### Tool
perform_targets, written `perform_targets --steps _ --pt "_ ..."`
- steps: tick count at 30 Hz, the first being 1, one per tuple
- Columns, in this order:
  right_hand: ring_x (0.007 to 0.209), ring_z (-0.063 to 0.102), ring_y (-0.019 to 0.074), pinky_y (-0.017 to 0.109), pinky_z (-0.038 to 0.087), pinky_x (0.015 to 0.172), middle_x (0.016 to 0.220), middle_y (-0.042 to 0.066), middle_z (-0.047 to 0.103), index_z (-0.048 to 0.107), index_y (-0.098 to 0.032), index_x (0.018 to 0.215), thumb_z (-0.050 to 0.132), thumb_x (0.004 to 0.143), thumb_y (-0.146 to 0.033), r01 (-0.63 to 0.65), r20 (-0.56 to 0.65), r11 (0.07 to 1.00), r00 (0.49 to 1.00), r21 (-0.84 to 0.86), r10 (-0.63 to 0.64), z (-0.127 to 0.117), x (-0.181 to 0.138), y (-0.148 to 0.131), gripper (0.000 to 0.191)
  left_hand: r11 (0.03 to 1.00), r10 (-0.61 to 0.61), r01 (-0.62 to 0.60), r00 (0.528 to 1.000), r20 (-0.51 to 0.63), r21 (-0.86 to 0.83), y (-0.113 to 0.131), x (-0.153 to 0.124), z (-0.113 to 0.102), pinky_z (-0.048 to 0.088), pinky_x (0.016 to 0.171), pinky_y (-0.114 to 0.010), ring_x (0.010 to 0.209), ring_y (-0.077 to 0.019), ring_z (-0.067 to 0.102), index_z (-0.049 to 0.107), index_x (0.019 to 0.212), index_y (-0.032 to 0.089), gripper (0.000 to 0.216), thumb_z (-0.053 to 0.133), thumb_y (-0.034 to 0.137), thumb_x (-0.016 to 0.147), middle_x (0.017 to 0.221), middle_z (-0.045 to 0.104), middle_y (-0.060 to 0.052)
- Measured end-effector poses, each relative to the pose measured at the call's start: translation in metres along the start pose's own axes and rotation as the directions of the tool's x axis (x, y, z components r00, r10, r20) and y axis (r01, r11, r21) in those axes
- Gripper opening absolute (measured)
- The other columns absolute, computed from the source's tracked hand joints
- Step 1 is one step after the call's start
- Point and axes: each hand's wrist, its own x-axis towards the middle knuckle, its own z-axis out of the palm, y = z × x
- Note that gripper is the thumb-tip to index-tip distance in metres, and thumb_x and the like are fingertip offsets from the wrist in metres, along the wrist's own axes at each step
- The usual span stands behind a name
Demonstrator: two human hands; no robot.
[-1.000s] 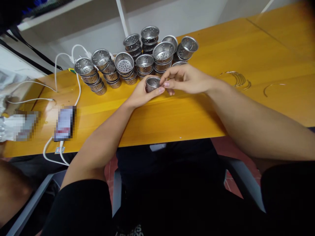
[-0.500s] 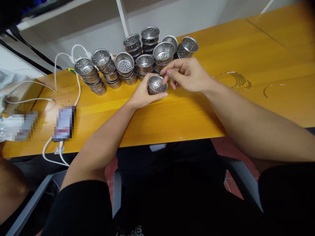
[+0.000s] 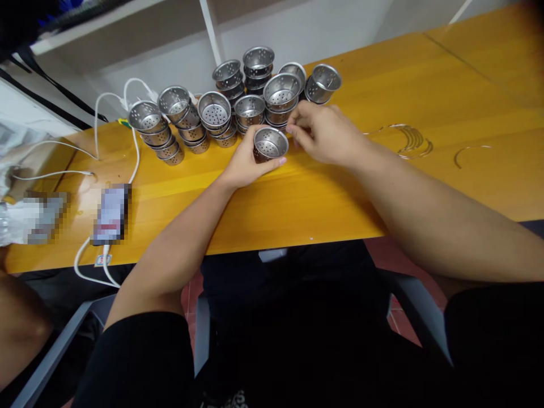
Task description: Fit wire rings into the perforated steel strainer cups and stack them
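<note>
My left hand [image 3: 246, 161] is wrapped round a small perforated metal strainer basket [image 3: 271, 144], its mouth tilted up toward me, the thumb along the near side. Just right of the rim, my right hand [image 3: 317, 133] has thumb and forefinger pinched together. Whatever is between those fingertips is too small to make out. Behind both hands stand stacks of similar baskets [image 3: 250, 110], the nearest close to the right fingers. On the table to the right lie several thin curved metal wires [image 3: 410, 140] in a loose group, with one more curved wire [image 3: 461, 156] apart from them.
A phone [image 3: 111, 215] with a white cable [image 3: 80, 266] lies at the left, beside clear plastic wrapping [image 3: 12, 221]. Further stacks [image 3: 155, 130] line the table's back, below a white shelf [image 3: 97, 25]. Another person's arm [image 3: 21, 328] shows at the lower left.
My right hand has drawn back slightly to the right from the basket's rim, its fingers closer together. The left hand and its basket have hardly moved.
</note>
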Motion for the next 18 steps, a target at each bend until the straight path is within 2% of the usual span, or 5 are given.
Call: perform_targets --steps 4,10,14,18 --pt "0.079 0.058 0.032 0.05 0.052 0.093 0.073 0.003 0.065 0.064 -0.033 0.107 0.082 0.12 -0.048 -0.013 -0.017 1.0 1.0 0.002 0.013 0.005 0.0 -0.001 0.026 0.999 -0.014 0.014 1.0 0.017 -0.033 0.001 0.001 0.002 0.058 0.143 -0.068 0.156 -0.0419 0.076 0.057 0.164 0.028 0.123 0.09 0.111 0.08 0.16 0.074 -0.017" --pt "0.092 0.069 0.0421 0.052 0.055 0.086 0.077 0.008 0.067 0.062 -0.036 0.102 0.085 0.113 -0.069 -0.001 -0.096 0.996 0.995 0.094 0.01 0.02 0.0 0.001 0.042 0.998 -0.006 0.009 0.999 0.035 -0.069 -0.001 0.0 0.005 0.055 0.147 -0.065 0.163 -0.0422 0.072 0.049 0.172 0.031 0.126 0.087 0.112 0.082 0.167 0.069 -0.017" --pt "0.09 0.07 0.0421 0.054 0.057 0.087 0.078 0.009 0.068 0.062 -0.036 0.101 0.084 0.112 -0.069 -0.017 -0.12 0.996 0.992 0.087 0.027 0.025 0.0 0.001 0.041 0.998 0.004 -0.002 0.999 0.04 -0.064 0.001 -0.001 0.005 0.056 0.146 -0.062 0.162 -0.0406 0.072 0.047 0.172 0.03 0.121 0.088 0.107 0.088 0.166 0.069 -0.017" --pt "0.084 0.069 0.0393 0.055 0.06 0.085 0.069 0.005 0.06 0.067 -0.035 0.106 0.09 0.108 -0.067 -0.054 -0.107 0.991 0.992 0.123 0.068 0.031 -0.001 -0.005 0.039 1.0 0.006 -0.005 1.0 0.02 -0.023 0.007 -0.002 0.006 0.058 0.143 -0.063 0.157 -0.0414 0.075 0.049 0.167 0.029 0.123 0.094 0.106 0.083 0.162 0.071 -0.017"
